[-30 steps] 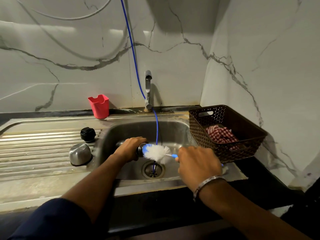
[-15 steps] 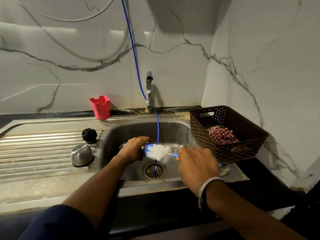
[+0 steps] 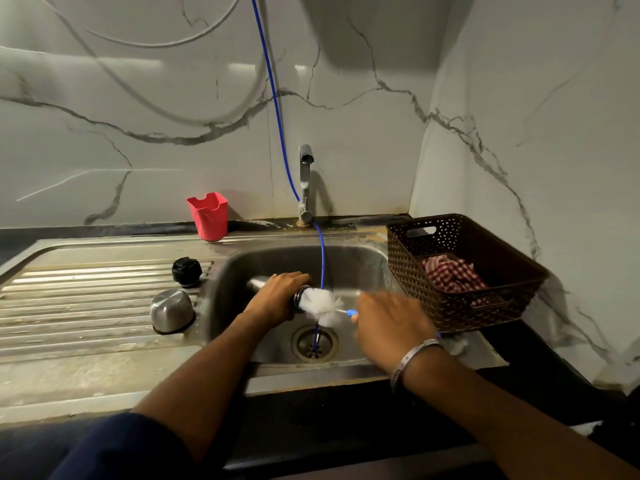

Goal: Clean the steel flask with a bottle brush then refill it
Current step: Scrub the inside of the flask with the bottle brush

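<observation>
The steel flask (image 3: 257, 283) lies on its side over the sink basin (image 3: 353, 268), mouth pointing right. My left hand (image 3: 277, 299) grips it near the neck and hides most of its body. A bottle brush (image 3: 320, 304) with white bristles sits at the flask's mouth, bristles mostly outside. My right hand (image 3: 389, 322) holds the brush's blue handle, which pokes out beside my fingers. The flask's steel cup lid (image 3: 171, 310) and black stopper (image 3: 187, 271) rest on the ribbed drainboard (image 3: 86, 299) to the left.
A tap (image 3: 305, 181) stands behind the basin, and a thin blue hose (image 3: 275, 98) runs down the wall into the drain (image 3: 314, 342). A red plastic cup (image 3: 209, 216) sits at the back. A brown basket (image 3: 485, 306) with a checked cloth (image 3: 450, 273) stands right.
My right hand has pushed the brush a little to the left, against the flask's mouth. My left hand keeps its hold on the flask in the same place.
</observation>
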